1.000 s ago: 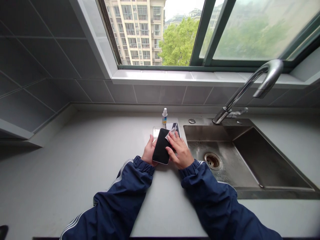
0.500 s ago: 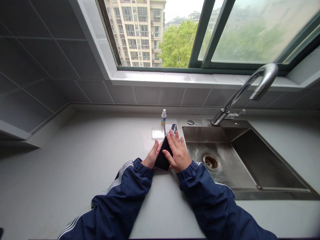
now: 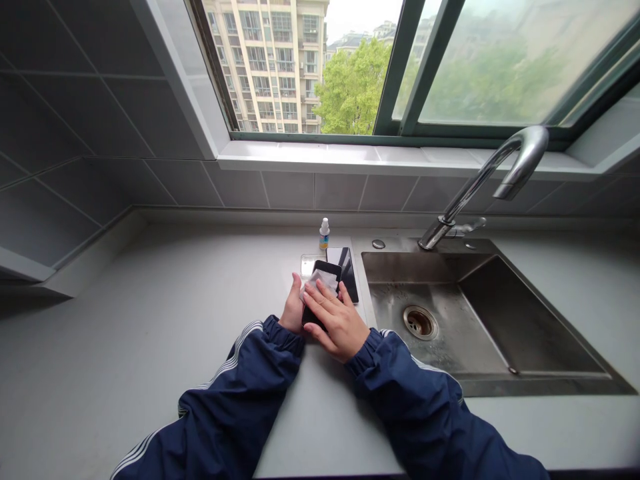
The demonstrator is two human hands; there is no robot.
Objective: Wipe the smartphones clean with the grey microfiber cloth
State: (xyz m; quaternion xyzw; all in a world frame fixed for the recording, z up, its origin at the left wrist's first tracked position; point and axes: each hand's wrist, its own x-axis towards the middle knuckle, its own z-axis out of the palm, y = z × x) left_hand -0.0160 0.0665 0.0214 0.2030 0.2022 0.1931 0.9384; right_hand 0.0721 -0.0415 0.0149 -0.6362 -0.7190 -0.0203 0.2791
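Left of the steel sink (image 3: 410, 267): black smartphone (image 3: 324, 269) held by both hands together; left hand (image 3: 295, 307) steadies its edge, right hand (image 3: 337, 325) presses a white cloth (image 3: 320, 283) on its face. Also left of sink: small capped bottle (image 3: 325, 235), upright.

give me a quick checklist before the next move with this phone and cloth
1. Phone steady: ok, the left hand holds its side edge.
2. White cloth in place: ok, it lies on the phone's black face under the right hand.
3. Spray bottle safe: ok, it stands upright, apart from both hands.
4. Room beside the phone: not ok, the phone's edge overlaps a glossy dark panel in this view.
5. Phone's face free of smears: cannot tell, the cloth and hand cover most of it.
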